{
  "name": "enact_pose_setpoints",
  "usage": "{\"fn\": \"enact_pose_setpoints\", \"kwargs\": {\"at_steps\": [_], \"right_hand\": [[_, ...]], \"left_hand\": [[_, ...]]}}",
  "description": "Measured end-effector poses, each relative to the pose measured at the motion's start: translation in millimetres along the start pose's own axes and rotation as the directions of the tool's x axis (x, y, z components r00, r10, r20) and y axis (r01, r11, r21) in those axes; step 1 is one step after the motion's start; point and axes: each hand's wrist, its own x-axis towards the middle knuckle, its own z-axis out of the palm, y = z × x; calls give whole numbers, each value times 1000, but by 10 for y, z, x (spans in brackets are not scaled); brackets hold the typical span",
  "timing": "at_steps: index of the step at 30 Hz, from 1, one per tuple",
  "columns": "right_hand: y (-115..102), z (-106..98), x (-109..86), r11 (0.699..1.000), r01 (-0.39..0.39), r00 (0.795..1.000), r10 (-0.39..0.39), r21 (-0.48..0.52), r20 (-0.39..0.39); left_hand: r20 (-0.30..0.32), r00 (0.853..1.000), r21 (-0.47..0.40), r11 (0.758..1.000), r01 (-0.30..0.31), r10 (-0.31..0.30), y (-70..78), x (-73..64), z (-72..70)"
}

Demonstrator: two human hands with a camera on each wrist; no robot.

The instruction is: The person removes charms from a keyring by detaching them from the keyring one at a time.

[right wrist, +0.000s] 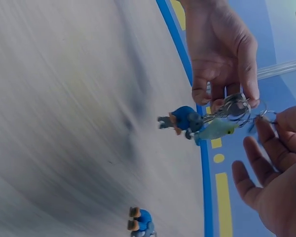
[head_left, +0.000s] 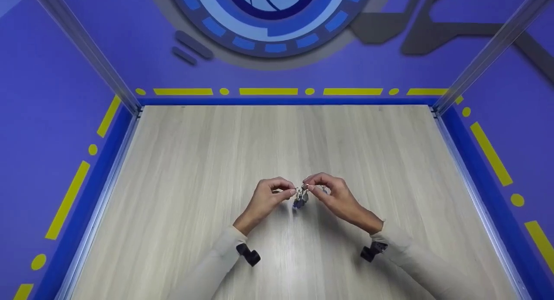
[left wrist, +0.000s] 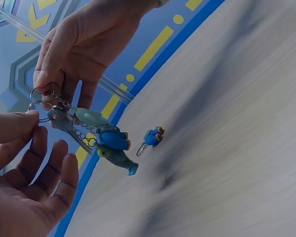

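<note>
My left hand (head_left: 270,198) pinches a metal key ring (left wrist: 39,105) between thumb and index finger. Close by, the thumb and fingers of my right hand (head_left: 335,196) pinch metal rings of the same bunch. From the rings hang metal keys (left wrist: 64,122), a blue-clothed figurine (right wrist: 183,118) with a grey head, and two greenish fish-like charms, one pale (left wrist: 91,117) and one with a blue tail (left wrist: 116,157). The bunch hangs above the table. Which ring passes through which is too small to tell.
A second blue figurine keychain (left wrist: 153,136) with its own ring lies on the wood-grain table (head_left: 277,140), partly hidden by my right hand in the head view. Blue-purple panels (head_left: 277,79) with yellow markings enclose the table at the back and sides.
</note>
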Motion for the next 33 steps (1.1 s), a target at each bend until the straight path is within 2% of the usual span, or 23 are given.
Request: {"fn": "enact_pose_setpoints", "kwargs": {"at_steps": [6,12,20,23,29,33], "right_hand": [[-42,-15,33,996,-46,999,45,-73,-15],[-30,-26,42,994,-35,999,33,-105,-20],[2,-39,33,993,-19,1000,17,-121,-17],[23,-44,31,992,-24,1000,22,-123,-19],[50,-40,8,994,-69,997,66,-89,-39],[24,-14,9,994,-90,995,86,-59,-55]], "left_hand": [[10,1000,44,999,6,-6,23,40,41],[14,1000,125,992,-8,6,43,78,81],[13,999,192,981,-31,29,85,100,106],[0,1000,171,985,-29,29,83,92,85],[-5,1000,54,998,-12,12,64,61,24],[10,1000,38,999,-3,3,56,49,16]]}}
